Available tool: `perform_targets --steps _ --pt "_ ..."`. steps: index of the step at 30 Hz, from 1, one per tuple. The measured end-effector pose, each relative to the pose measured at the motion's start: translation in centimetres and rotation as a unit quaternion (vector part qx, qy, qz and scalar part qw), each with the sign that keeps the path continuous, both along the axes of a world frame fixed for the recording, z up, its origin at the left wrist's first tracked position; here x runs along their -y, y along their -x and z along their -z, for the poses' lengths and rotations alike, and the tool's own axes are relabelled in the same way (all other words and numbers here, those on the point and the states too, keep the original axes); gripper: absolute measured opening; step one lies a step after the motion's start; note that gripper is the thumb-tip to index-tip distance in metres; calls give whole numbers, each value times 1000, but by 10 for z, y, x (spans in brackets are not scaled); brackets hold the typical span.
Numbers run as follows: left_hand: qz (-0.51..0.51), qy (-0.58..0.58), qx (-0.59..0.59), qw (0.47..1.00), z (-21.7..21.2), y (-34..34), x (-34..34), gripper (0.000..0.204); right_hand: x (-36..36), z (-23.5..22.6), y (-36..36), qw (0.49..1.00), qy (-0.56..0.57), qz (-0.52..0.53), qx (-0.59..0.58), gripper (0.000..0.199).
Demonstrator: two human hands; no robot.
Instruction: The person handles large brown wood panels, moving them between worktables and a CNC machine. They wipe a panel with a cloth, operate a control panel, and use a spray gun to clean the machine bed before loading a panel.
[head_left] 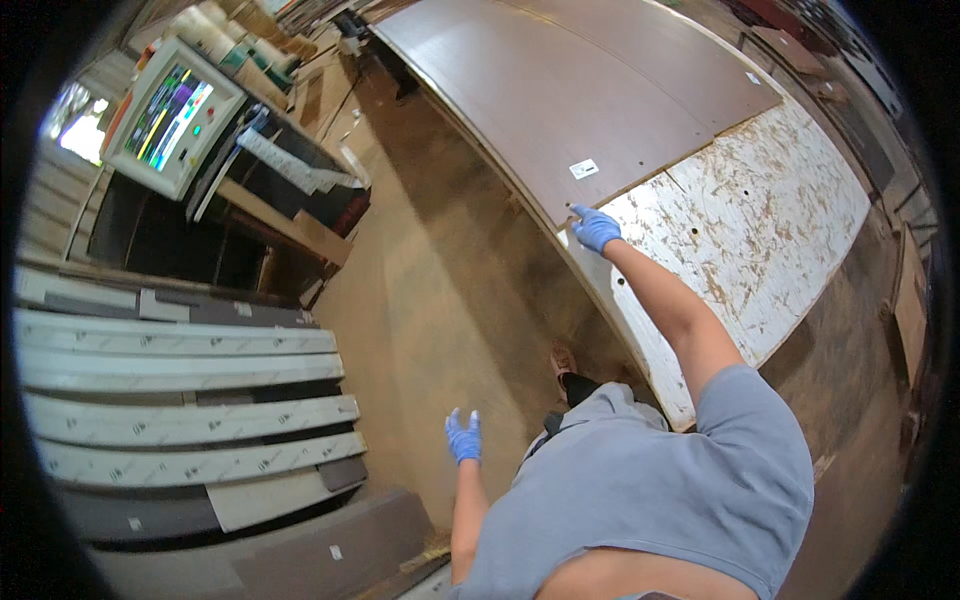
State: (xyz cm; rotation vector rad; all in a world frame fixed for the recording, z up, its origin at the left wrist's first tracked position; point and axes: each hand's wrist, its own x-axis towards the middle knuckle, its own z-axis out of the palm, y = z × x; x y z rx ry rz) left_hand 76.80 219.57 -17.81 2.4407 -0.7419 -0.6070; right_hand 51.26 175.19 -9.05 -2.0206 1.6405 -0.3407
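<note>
The right hand (596,229), in a blue glove, was stretched far out to the corner of a large brown panel (560,100) lying in the upper middle of the frame. Its fingers were closed onto the panel's near corner, at the seam where the brown sheet met the scuffed white spoil board (760,220) of the counter, though whether they pinched the edge or only pressed on it could not be told. The left hand (463,437), also gloved in blue, hung free in the lower middle of the frame over the sawdust-covered floor (440,290), fingers spread apart and holding nothing.

The step in hand looked like taking hold of the panel at its corner. Shifting a sheet that big would probably call for a firmer purchase under the edge and the left hand joining in.

A control screen (170,115) sat at upper left, and stacked white and grey strips (180,420) filled the left side. The panel's far end ran out of frame, the fingertips were too small to read, and the person's grey shirt (650,490) hid the floor beneath.
</note>
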Motion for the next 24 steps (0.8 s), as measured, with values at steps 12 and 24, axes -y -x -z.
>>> perform_targets --steps 12,24 --pt "121 -43 -182 975 5 -88 134 64 10 -23 -51 996 -20 80 -20 28" --pt "356 -102 -344 863 26 -229 367 66 13 6 -112 964 -180 189 44 39"
